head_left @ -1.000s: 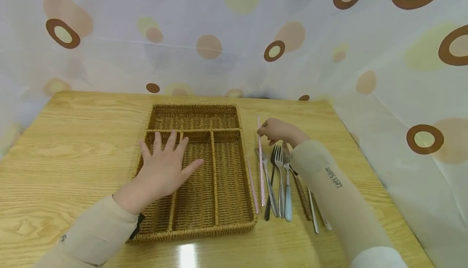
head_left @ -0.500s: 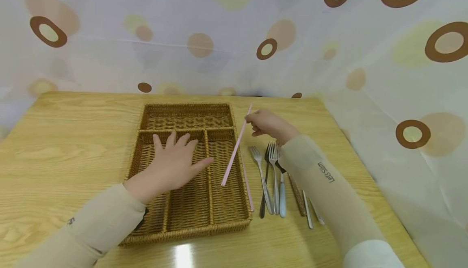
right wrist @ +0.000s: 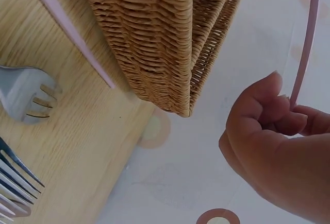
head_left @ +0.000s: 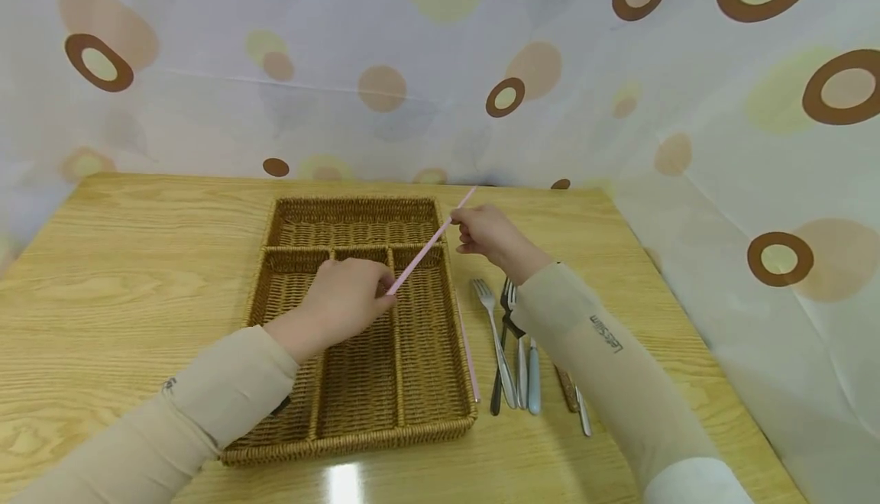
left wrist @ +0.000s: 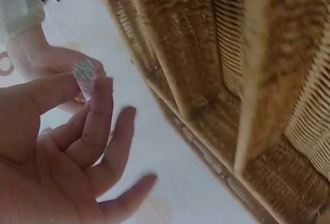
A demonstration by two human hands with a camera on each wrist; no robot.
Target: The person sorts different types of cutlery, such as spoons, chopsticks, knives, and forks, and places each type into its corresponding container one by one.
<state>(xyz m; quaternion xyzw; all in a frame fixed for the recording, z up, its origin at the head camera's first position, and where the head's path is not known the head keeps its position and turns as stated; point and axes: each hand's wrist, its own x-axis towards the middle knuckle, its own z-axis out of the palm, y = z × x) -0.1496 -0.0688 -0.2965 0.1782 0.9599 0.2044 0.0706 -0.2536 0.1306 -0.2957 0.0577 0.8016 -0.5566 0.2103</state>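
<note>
A long pink chopstick (head_left: 422,256) slants above the right side of the wicker cutlery tray (head_left: 385,438). My right hand (head_left: 490,234) pinches it near its far, thin end, beyond the tray's right rim. Over the middle compartments, my left hand (head_left: 347,298) holds the near end between thumb and fingers. In the left wrist view the glittery tip (left wrist: 84,71) of the chopstick sticks up between thumb and index finger, the other fingers loosely spread. A second pink chopstick (head_left: 468,359) lies on the table along the tray's right side.
Right of the tray lie a fork (head_left: 496,336), a light-blue-handled piece (head_left: 534,382), a brown-handled piece (head_left: 567,391) and several other pieces of cutlery, partly hidden by the right sleeve (head_left: 591,351). A patterned cloth (head_left: 309,69) hangs behind the wooden table (head_left: 151,260).
The right hand has lifted the chopstick from beside the cutlery and swung it left over the tray. The left hand, spread flat before, has closed its fingers on the near end.
</note>
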